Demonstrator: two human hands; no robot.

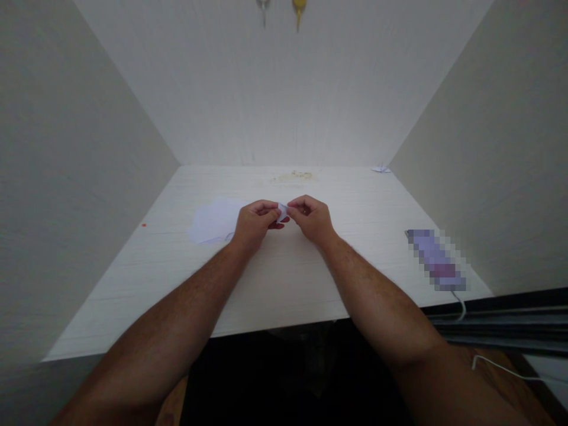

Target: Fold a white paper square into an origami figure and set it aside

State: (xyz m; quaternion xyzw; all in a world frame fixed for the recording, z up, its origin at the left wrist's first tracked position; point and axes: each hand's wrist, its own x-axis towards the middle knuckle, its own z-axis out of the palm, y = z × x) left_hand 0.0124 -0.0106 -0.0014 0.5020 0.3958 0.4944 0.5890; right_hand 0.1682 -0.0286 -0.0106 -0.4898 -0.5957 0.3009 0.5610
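Note:
Between my two hands, above the middle of the white tabletop, is a small folded piece of white paper (282,212). My left hand (257,222) pinches it from the left, with the lower fingers curled beneath it. The thumb and forefinger of my right hand (313,218) close on its right edge. A larger spread of white paper (213,220) lies flat on the table just left of my left hand, partly covered by that hand and wrist. Whether it is one sheet or several I cannot tell.
A blurred-out flat device (435,260) lies at the right with a white cable (461,310) running off the table (284,296) edge. A small folded paper (380,169) sits in the back right corner. Walls (284,89) enclose the back and both sides. A tiny orange bit (144,225) lies left.

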